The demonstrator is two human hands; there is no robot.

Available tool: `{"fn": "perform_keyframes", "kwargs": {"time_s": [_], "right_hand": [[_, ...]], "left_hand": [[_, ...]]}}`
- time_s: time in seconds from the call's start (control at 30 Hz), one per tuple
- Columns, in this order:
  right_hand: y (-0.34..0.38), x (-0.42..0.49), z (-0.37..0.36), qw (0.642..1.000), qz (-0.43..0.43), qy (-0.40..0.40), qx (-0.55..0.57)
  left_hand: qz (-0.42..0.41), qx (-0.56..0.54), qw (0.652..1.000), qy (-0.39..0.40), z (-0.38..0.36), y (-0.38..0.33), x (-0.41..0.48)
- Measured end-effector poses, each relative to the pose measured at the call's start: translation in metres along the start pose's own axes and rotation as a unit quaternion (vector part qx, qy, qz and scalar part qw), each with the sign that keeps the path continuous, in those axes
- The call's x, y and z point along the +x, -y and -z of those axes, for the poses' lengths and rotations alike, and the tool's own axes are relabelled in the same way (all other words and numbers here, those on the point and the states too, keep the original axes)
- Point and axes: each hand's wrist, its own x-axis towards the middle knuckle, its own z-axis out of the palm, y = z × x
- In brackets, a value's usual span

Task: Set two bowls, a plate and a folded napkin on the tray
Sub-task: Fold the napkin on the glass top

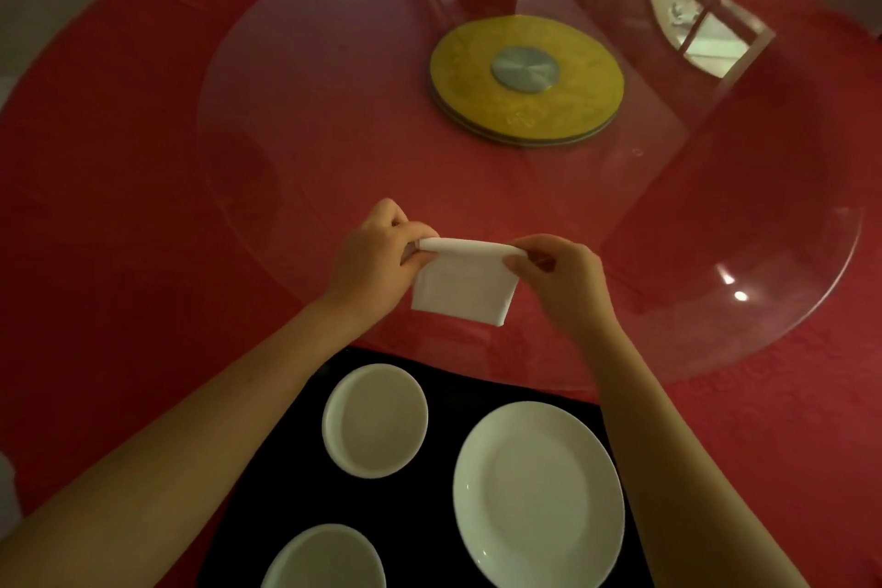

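Note:
A white folded napkin [463, 284] hangs in the air above the near edge of the glass turntable. My left hand [377, 260] pinches its top left corner and my right hand [561, 279] pinches its top right corner. Below them lies a black tray [444, 406] on the red tablecloth. On the tray stand a white bowl [375, 420] at the upper left, a second white bowl [324, 559] at the lower left, cut by the frame edge, and a white plate [538, 494] on the right.
A large round glass turntable [334, 110] covers the middle of the red table [95, 205]. Its gold base with a metal hub [525, 79] sits at the centre. My forearms cross both sides of the tray.

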Motion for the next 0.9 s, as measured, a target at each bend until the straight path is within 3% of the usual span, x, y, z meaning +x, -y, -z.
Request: {"fn": "perform_keyframes", "kwargs": {"time_s": [0.13,0.23,0.3,0.4,0.43,0.47,0.6,0.67,0.8,0.83,0.9], "right_hand": [[0.003,-0.007,0.001,0.999,-0.021,-0.040,0.026],[0.003,-0.015,0.002,0.980,-0.079,-0.040,0.180],[0.002,-0.023,0.004,0.926,-0.144,0.001,0.350],[-0.002,-0.028,0.002,0.778,-0.250,0.050,0.574],[-0.004,-0.028,0.002,0.746,-0.264,0.053,0.609],[-0.005,-0.026,0.002,0.738,-0.262,0.062,0.619],[-0.003,-0.023,-0.001,0.799,-0.212,0.095,0.554],[-0.004,-0.025,-0.003,0.835,-0.188,0.071,0.513],[-0.010,-0.037,-0.008,0.900,-0.144,0.022,0.411],[-0.011,-0.039,-0.010,0.906,-0.133,0.017,0.402],[-0.012,-0.043,-0.014,0.905,-0.115,0.022,0.408]], "left_hand": [[0.027,-0.038,0.999,-0.022,-0.002,-0.010,-0.005],[0.037,-0.103,0.994,-0.027,-0.001,-0.019,-0.005],[-0.007,-0.124,0.991,-0.040,0.000,-0.024,-0.005],[-0.081,-0.152,0.984,-0.041,0.004,-0.027,-0.012],[-0.097,-0.165,0.981,-0.037,0.005,-0.027,-0.015],[-0.109,-0.181,0.977,-0.029,0.006,-0.027,-0.017],[-0.111,-0.282,0.952,0.034,0.002,-0.020,-0.034],[-0.026,-0.386,0.920,0.065,-0.002,-0.014,-0.043],[0.160,-0.564,0.807,0.072,-0.013,-0.008,-0.044],[0.194,-0.577,0.791,0.060,-0.017,-0.007,-0.043],[0.239,-0.549,0.800,0.044,-0.022,-0.009,-0.040]]}}
